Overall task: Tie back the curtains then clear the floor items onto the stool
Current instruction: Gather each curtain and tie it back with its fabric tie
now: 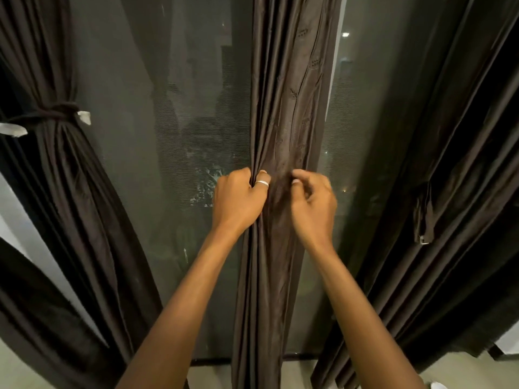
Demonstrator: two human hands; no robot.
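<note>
Head view: the middle curtain (286, 94) is being gathered at frame centre, gripped by the left hand (238, 195) and pinched by the right hand (314, 200); binding it seems called for next.

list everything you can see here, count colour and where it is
tied curtain: one, dark brown, left, bunched
tie-back: one, dark with white ends, knotted round the tied curtain
middle curtain: one, dark brown, centre, gathered, not tied
right curtain: one, dark brown, right, hanging loose
loose strap: one, dark, dangling on the right curtain
mesh screen: one, grey-black, behind the curtains
floor: pale strip, bottom edge
ring: one, silver, on the left hand
left hand: one, grips the middle curtain's left edge
right hand: one, pinches its front folds, slightly blurred
</note>
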